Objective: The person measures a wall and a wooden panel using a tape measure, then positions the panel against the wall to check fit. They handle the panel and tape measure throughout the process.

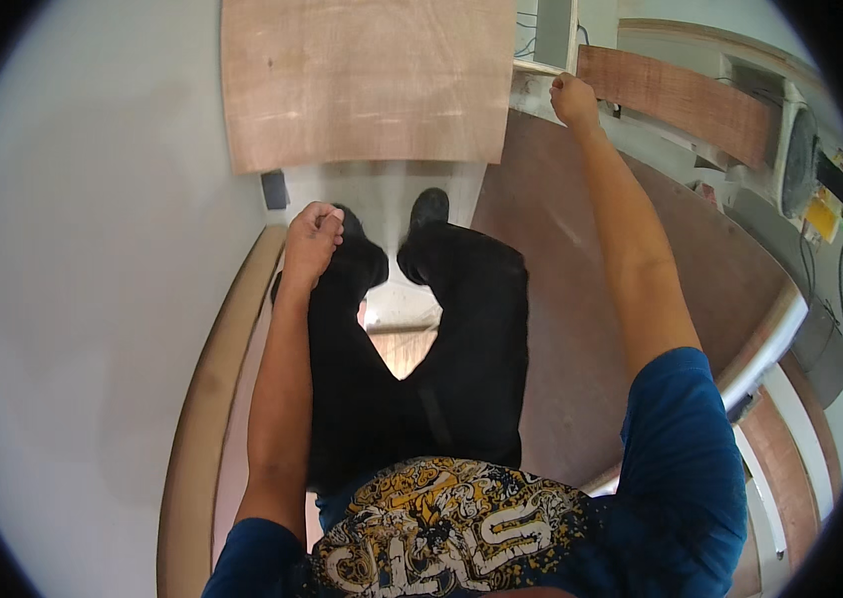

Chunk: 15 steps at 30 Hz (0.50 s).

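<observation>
My left hand [314,241] is held above my left thigh, near the light wall. Its fingers are curled in with the thumb against them; whatever they may pinch is too small to make out. Stretched far forward, my right hand [573,101] is closed at the lower corner of a pale, open-fronted cabinet frame [543,68]. The curled fingers hide whether they grip its edge or something small. Between my hands and ahead of my feet stands a wide, light-brown plywood panel [367,85], which neither hand touches.
A large brown board [581,329] lies at my right, with a reddish wooden strip [676,105] beyond it. Farther right is a round grey fan-like object [800,164] among cables. A wooden ledge [212,399] runs along the wall [73,299] on my left.
</observation>
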### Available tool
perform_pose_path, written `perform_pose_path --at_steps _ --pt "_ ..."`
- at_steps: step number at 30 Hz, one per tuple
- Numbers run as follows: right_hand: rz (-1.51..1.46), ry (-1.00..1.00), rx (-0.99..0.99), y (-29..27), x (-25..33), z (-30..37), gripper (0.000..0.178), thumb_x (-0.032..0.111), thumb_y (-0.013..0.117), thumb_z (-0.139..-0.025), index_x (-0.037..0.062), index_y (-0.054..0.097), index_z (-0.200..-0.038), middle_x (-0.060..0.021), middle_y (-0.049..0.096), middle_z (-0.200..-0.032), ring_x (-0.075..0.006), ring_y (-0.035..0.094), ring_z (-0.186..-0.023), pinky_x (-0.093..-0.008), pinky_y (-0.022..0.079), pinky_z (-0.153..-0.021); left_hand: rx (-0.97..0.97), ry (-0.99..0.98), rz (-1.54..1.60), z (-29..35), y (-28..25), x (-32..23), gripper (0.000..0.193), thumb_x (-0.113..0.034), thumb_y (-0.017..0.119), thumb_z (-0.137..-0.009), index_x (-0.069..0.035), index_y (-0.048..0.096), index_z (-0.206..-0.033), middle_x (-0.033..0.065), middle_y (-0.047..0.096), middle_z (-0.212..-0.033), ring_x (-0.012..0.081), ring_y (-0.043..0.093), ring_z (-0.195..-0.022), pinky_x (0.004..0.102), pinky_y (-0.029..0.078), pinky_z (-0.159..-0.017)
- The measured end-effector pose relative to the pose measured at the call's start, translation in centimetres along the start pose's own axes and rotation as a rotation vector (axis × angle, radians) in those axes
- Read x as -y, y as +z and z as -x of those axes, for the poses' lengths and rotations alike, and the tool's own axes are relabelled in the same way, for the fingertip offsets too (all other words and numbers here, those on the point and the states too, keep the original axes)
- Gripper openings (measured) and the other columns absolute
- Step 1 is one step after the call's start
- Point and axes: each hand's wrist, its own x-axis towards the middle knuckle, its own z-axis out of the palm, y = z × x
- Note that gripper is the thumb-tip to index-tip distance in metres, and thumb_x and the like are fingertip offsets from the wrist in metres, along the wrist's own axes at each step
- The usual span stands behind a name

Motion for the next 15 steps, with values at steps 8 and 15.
perform_pose_path --at_steps 8,15 --pt "0.356 -0.273 -0.027 11.2 -0.8 -9.9 0.056 0.019 0.068 -0.080 0.0059 0.049 -0.132 -0.0169 0.053 -0.134 -0.0362 0.052 -0.120 -0.0463 0.045 -0.098 0.088 0.492 -0.500 -7.5 -0.8 -4.8 0.024 -0.023 0.057 -0.093 0.001 0.060 -0.092 0.0099 0.062 -0.075 0.0193 0.058 -0.069 0.0336 0.047 -0.067" --pt "0.506 -0.144 -0.058 11.8 -1.4 -11.3 0.023 0.021 0.055 -0.088 0.0114 0.066 -0.106 -0.0177 0.069 -0.102 -0.0360 0.066 -0.096 -0.0511 0.051 -0.083 -0.940 0.573 -0.608 -22.3 -13.5 -6.3 0.043 -0.029 0.055 -0.093 0.004 0.059 -0.121 0.0209 0.066 -0.112 0.0276 0.063 -0.104 0.0371 0.046 -0.094"
